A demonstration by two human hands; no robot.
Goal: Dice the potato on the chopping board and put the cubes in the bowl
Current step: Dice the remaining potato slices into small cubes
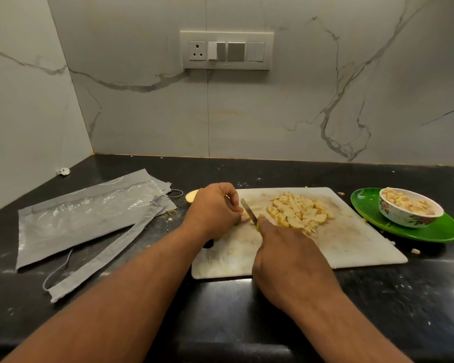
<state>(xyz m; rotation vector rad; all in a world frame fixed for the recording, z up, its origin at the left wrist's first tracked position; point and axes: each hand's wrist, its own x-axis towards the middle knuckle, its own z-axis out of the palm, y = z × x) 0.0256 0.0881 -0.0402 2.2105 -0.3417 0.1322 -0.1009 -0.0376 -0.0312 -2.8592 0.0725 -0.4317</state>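
While the left hand (215,208) pinches a small pale potato strip (247,215) near the left end of the white rectangular chopping board (351,247), the right hand (286,255) grips a green-handled knife (249,211). Its blade crosses the strip just right of the fingertips. Diced yellow cubes (299,209) lie heaped further right, towards the floral ceramic bowl (410,208).
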